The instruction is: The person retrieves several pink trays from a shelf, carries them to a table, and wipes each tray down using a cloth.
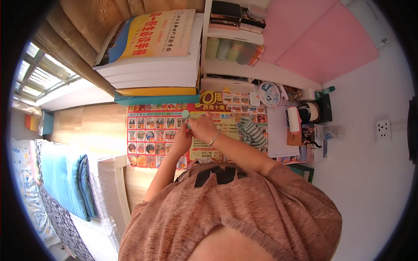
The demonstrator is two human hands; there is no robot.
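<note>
Above the desk, my left hand (183,134) and my right hand (203,127) meet, fingers closed around a small pale-green thing with a round top (186,114). My fingers cover most of it, so its kind is hard to make out. The right hand lies across the left one, and a thin bracelet (214,138) circles its wrist. Beneath both hands lies a red and yellow printed flyer (150,135) with rows of small product pictures. Right of my right hand rests a crumpled grey-and-white striped cloth (253,132).
A tall stack of books and papers (143,78) stands at the back left. Shelves (233,35) rise behind the desk. At the right are white paper (281,137), a round clear-lidded container (270,94) and a white roll (294,119). A folded blue quilt (65,178) lies far left.
</note>
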